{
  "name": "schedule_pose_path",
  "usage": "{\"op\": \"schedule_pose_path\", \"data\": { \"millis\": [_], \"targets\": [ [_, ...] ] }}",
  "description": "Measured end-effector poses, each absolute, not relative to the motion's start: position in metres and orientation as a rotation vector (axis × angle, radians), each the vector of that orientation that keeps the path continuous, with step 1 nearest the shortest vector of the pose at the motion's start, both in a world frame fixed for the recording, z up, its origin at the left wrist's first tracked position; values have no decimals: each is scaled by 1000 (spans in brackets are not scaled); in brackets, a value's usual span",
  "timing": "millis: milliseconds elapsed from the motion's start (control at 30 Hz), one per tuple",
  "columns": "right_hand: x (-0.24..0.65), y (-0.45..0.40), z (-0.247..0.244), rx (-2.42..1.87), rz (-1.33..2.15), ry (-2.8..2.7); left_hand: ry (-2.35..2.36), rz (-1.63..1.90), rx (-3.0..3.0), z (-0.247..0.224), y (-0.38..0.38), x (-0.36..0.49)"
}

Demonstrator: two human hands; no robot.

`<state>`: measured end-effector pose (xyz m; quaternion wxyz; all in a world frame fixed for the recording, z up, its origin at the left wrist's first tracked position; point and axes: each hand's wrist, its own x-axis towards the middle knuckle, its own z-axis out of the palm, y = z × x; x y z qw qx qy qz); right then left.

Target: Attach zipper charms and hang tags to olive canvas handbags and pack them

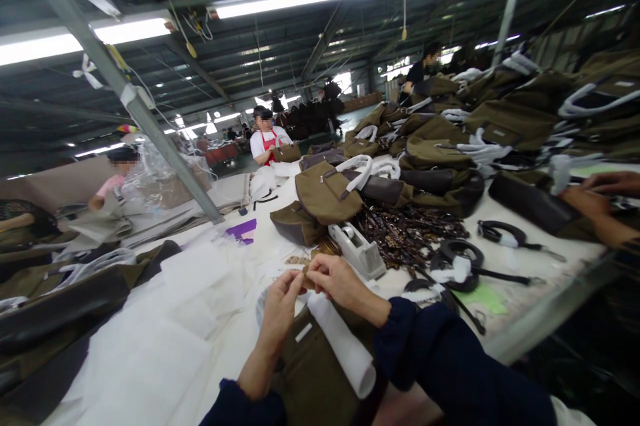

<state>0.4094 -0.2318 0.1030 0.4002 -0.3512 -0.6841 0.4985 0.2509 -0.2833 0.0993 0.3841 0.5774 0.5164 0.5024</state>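
Small brown piece pinched above an olive canvas bag

The left hand and right hand meet just above the bag, their fingertips closed in a narrow grip on the small brown piece. It sits between the two hands, too small to make out in detail. Dark navy sleeves cover the forearms. The bag lies directly below the hands, its matte woven cloth carrying a small white label, with a white fabric roll lying against it.

On the white-covered surface, a pale grey tape dispenser stands just beyond the hands, beside a tangled heap of mottled brown strips. Black looped straps with white wrapping lie to the right. More olive bags with white-wrapped handles are piled beyond them, their cloth bodies slumped and overlapping. At the right edge, a co-worker's hands rest near a dark bag panel. Farther along, a co-worker in a red apron sits at the surface.
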Motion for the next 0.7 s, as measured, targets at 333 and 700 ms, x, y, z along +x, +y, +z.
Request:
{"op": "schedule_pose_path", "data": {
  "millis": [333,700],
  "targets": [
    [412,-231,109,-832,1400,-1806,1385,1276,1520,112,-290,242],
    [429,-235,146,-520,1488,-1970,1492,1121,1950,189,-326,232]
  ]
}}
